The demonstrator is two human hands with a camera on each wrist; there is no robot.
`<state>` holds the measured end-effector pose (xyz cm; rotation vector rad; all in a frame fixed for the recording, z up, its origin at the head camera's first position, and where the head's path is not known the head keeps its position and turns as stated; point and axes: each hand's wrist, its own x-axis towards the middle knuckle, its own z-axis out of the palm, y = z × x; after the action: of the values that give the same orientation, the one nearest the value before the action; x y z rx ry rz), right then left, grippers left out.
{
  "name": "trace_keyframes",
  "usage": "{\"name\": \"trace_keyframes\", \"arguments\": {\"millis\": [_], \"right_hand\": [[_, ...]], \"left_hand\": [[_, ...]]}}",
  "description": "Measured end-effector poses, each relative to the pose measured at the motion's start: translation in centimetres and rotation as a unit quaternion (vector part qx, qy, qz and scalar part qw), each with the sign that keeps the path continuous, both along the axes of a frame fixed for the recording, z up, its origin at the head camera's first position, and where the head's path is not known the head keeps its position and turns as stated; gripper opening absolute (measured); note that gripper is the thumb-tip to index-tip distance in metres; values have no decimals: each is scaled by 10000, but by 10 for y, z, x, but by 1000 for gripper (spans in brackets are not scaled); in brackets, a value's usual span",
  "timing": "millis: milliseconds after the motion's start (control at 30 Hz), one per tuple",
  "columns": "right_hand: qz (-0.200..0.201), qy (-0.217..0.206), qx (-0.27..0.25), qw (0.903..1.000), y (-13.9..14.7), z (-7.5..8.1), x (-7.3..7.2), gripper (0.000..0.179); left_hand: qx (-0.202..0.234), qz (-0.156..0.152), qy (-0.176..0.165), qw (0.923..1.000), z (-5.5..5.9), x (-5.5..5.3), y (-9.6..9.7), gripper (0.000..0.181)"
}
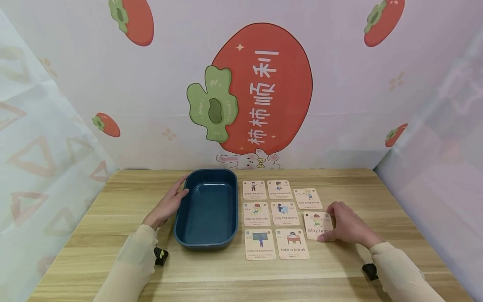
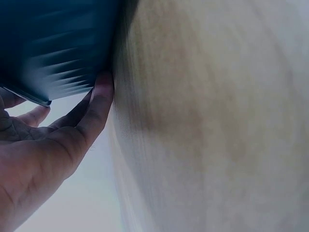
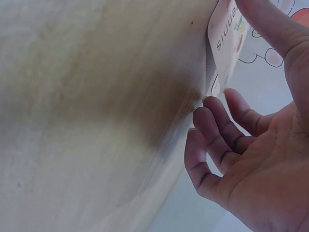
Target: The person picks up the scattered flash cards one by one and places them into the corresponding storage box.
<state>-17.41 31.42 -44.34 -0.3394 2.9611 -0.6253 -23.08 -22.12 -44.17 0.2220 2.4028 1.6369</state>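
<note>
My left hand (image 1: 167, 205) holds the left side of a deep blue rectangular tray (image 1: 232, 209), its thumb at the rim. In the left wrist view, its fingers (image 2: 99, 99) lie against the tray's outer wall, low by the tabletop. The right hand (image 1: 349, 224) pinches a "play tennis" card (image 1: 316, 222), thumb at the lower edge and a finger near the upper right corner. Seen from the right wrist, the thumb is on the card and the other fingers (image 3: 212, 135) are loosely bent over the table. Part of the card's right edge is hidden.
Picture cards lie face up beside the tray: guitar (image 1: 254, 190), basketball (image 1: 279, 190), ping-pong (image 1: 307, 199), slide (image 1: 256, 214), piano (image 1: 285, 214), blackboard (image 1: 260, 244) and "take a break" (image 1: 292, 244). A patterned backdrop (image 1: 339, 138) stands behind the wooden table (image 1: 211, 272).
</note>
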Motion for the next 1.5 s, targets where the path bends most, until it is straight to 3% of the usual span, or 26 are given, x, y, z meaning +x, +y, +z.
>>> {"name": "trace_keyframes", "arguments": {"millis": [333, 900, 1500], "right_hand": [[-302, -211, -224, 9991, -4, 8, 2, 89], [-311, 220, -262, 9989, 3, -1, -2, 80], [-78, 406, -867, 9954, 1, 16, 4, 39]], "left_hand": [[28, -18, -11, 10000, 0, 0, 0, 60], [42, -6, -16, 10000, 1, -1, 0, 59], [39, -17, -58, 10000, 2, 1, 0, 60]]}}
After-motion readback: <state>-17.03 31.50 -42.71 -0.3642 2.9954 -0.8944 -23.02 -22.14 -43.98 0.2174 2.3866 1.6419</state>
